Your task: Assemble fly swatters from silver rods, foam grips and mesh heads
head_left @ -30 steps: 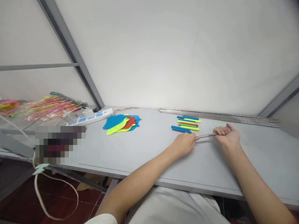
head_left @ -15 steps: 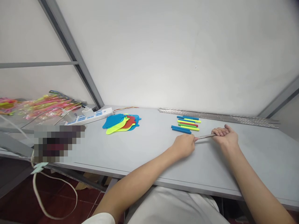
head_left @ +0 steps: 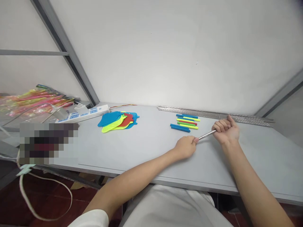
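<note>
My left hand point(head_left: 186, 147) is closed around the lower left end of a shiny metal rod point(head_left: 207, 135). My right hand point(head_left: 226, 130), palm turned up, has its fingers wrapped round the other end. Between the two hands the rod slants up to the right, above the table; its ends are hidden in my grip. Just beyond my left hand lie several coloured plastic tubes point(head_left: 187, 123) in blue, yellow, green and red. Behind my right hand, a row of long thin metal rods point(head_left: 248, 119) runs along the wall.
Perforated plastic fly swatter heads point(head_left: 111, 120) lie overlapped on the grey table point(head_left: 142, 145) to the left. Behind them is a white power strip point(head_left: 87, 116) with plugs. Plastic-wrapped colourful items point(head_left: 40, 101) sit at far left. A pixelated patch hides something near the left edge.
My right hand has risen a little and its fingers have curled in more, so the rod slants more steeply. The whole view has shifted slightly.
</note>
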The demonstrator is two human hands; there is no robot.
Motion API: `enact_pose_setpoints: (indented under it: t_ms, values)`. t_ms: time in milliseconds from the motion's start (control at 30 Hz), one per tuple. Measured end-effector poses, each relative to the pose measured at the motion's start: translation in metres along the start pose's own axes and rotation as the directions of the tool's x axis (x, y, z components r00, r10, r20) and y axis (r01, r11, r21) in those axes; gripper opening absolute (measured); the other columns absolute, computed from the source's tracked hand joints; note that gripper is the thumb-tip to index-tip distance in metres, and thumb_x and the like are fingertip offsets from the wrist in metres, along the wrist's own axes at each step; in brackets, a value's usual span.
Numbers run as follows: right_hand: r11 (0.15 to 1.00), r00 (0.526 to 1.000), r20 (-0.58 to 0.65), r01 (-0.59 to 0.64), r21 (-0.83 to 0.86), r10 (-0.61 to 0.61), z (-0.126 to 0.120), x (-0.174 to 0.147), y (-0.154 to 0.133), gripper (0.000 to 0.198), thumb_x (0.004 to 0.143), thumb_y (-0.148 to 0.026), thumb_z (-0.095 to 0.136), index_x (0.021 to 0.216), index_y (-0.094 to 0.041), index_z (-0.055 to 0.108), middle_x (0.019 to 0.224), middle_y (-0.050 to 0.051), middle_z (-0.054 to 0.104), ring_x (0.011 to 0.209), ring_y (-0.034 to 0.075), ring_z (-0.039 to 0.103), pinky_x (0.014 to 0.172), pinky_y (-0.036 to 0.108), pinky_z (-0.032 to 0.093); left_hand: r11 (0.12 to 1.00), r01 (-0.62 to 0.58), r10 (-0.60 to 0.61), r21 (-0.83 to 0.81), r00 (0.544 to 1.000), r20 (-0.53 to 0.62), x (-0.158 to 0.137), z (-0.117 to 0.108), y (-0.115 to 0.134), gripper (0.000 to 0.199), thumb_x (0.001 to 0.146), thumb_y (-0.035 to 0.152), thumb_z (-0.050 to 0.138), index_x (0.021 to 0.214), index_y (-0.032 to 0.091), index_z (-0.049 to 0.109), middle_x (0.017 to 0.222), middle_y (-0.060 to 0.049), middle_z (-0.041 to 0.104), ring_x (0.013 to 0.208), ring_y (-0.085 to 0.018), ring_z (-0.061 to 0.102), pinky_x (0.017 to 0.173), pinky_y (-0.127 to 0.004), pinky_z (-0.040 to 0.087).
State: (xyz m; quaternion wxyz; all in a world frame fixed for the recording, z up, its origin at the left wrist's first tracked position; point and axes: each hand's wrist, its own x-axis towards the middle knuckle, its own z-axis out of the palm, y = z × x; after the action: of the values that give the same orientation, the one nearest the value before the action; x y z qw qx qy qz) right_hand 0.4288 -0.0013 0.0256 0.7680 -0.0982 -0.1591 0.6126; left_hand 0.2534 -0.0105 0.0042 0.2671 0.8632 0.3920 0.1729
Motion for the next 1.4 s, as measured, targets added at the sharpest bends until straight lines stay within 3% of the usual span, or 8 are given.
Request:
enact_pose_setpoints:
  t_ms: [533,833,1133,1400]
  values:
    - [0.996,0.979,0.185,-0.091,0.02,0.086,-0.001,0.001,-0.005,0.04,0.074,-0.021,0.043,0.048,-0.018,0.013,0.039,-0.006,0.013,0.034,0.007,0.013,0.03,0.022,0.018,0.969,0.005,0.005,-0.249,0.999,0.038,0.001,0.005,-0.001,0.036,0.079,0.036,0.02,0.057,0.016,0.04,0.052,0.002,0.043,0.051,-0.009,0.04,0.048,-0.019,0.029]
    - [0.998,0.981,0.188,-0.047,-0.039,0.054,0.003,-0.002,-0.005,0.041,0.076,-0.023,0.042,0.049,-0.018,0.012,0.04,-0.007,0.013,0.034,0.007,0.012,0.029,0.021,0.018,0.926,0.036,0.0,-0.376,0.996,0.095,0.001,0.005,-0.003,0.039,0.079,0.04,0.021,0.061,0.015,0.046,0.054,0.002,0.042,0.051,-0.008,0.037,0.05,-0.02,0.03]
    - [0.996,0.969,0.231,-0.086,-0.04,0.093,0.011,-0.006,-0.002,0.041,0.077,-0.028,0.04,0.048,-0.018,0.013,0.039,-0.007,0.009,0.033,0.007,0.01,0.029,0.02,0.014,0.757,0.056,0.076,-0.651,0.982,0.174,0.004,0.018,-0.005,0.046,0.075,0.053,0.02,0.061,0.015,0.042,0.048,0.005,0.027,0.042,-0.005,0.023,0.042,-0.019,0.021]
    - [0.997,0.987,0.154,-0.045,-0.065,0.055,0.006,-0.005,-0.006,0.04,0.076,-0.022,0.042,0.049,-0.018,0.012,0.04,-0.007,0.012,0.034,0.007,0.014,0.029,0.021,0.018,0.791,0.08,-0.001,-0.607,0.992,0.13,0.005,0.013,-0.002,0.048,0.074,0.055,0.022,0.064,0.014,0.045,0.045,0.005,0.027,0.043,-0.006,0.025,0.044,-0.019,0.023]
